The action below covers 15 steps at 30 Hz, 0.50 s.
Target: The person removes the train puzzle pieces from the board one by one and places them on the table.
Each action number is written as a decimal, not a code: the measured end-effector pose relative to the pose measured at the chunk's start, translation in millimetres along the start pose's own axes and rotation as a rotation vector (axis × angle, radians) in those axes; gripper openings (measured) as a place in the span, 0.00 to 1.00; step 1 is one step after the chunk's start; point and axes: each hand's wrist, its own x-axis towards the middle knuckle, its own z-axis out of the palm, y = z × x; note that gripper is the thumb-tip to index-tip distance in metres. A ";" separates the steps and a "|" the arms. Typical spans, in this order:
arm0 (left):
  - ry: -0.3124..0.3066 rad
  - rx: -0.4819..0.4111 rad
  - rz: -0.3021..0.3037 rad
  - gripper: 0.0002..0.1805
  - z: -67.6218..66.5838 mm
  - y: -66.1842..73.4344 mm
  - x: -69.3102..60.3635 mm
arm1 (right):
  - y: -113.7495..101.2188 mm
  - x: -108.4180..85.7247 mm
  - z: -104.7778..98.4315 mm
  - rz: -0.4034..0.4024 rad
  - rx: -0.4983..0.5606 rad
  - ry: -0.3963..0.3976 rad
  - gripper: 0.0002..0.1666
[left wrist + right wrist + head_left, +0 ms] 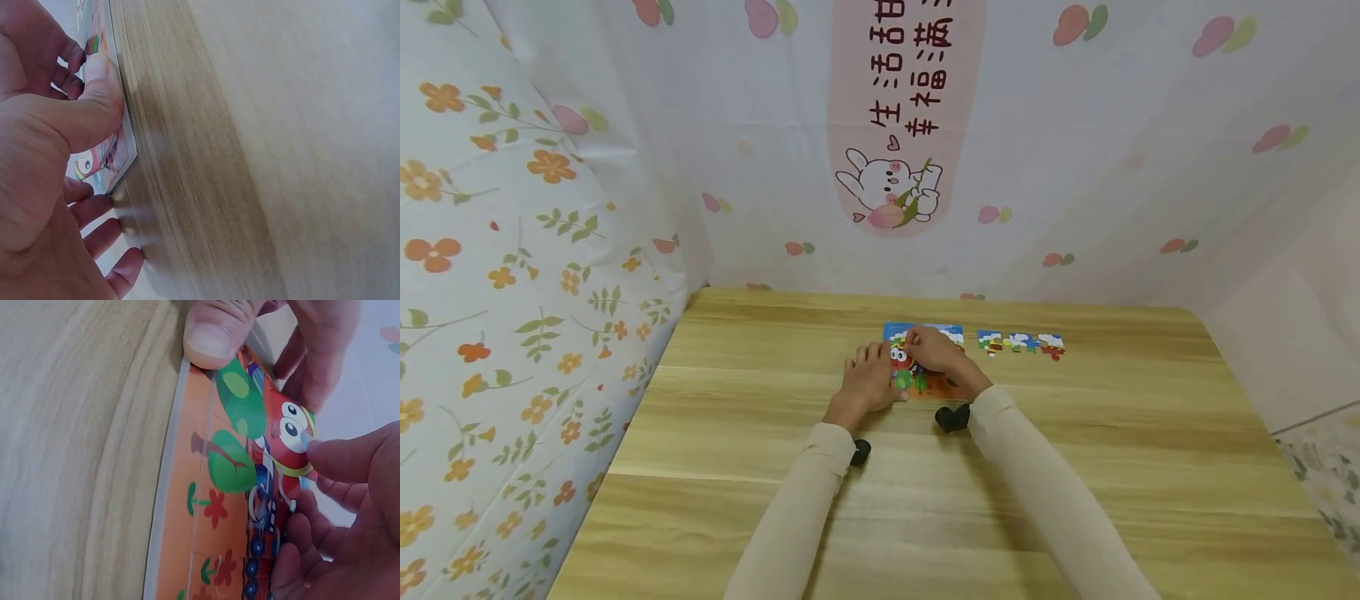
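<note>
A colourful puzzle board (936, 387) lies flat on the table. At its left side is my left hand (867, 382); in the left wrist view its thumb (97, 106) rests on the board's near edge, and its spread fingers reach down beside the corner. My right hand (936, 348) is over the board's upper left part. The right wrist view shows the right hand (350, 494) with thumb and forefinger pinching the edge of a puzzle piece (290, 428) with a red face and big eyes. How far that piece sits above the board cannot be told.
Several loose puzzle pieces (1018, 342) lie in a row on the wooden table (760, 375), right of the board. A patterned curtain (760, 167) hangs behind the table's back edge, and another flowered cloth (535, 275) is at the left.
</note>
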 end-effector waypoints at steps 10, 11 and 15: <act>0.007 -0.011 -0.016 0.55 1.2 2.8 -0.6 | 5.4 -2.0 -1.7 0.030 0.076 0.050 0.07; 0.011 -0.018 -0.020 0.54 2.1 3.3 -1.0 | 5.4 -2.0 -1.8 0.035 0.079 0.053 0.07; 0.055 -0.032 -0.024 0.53 4.3 6.0 -2.6 | 3.9 -2.4 -3.0 0.045 0.104 0.057 0.08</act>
